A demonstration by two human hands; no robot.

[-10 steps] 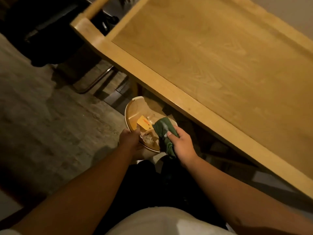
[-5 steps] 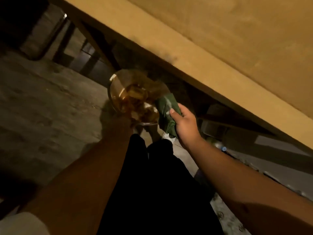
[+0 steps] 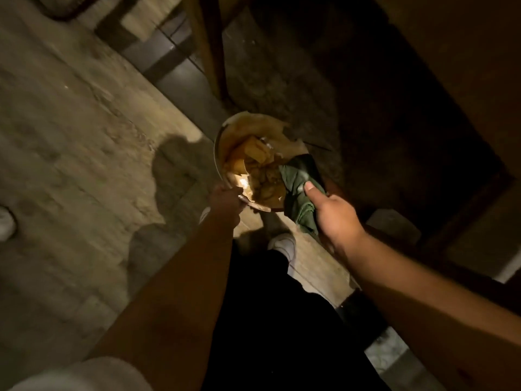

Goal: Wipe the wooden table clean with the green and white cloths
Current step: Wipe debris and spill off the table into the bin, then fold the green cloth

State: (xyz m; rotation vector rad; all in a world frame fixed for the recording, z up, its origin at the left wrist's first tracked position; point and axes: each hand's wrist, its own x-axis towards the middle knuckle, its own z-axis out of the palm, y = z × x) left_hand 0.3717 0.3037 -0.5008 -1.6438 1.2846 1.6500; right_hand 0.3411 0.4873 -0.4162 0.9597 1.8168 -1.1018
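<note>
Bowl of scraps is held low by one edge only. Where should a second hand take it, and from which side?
Probably the far rim of the bowl, coming over from the table-leg side. The left hand already grips the near rim, and the right hand holding the green cloth covers the right edge. The far rim is bare, and opposite grips would likely steady it.

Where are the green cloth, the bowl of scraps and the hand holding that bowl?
green cloth [image 3: 297, 182]: head view, on the bunched fabric above the thumb.
bowl [image 3: 218, 142]: head view, on its left rim.
left hand [image 3: 225, 200]: head view, on the back of the hand.
</note>
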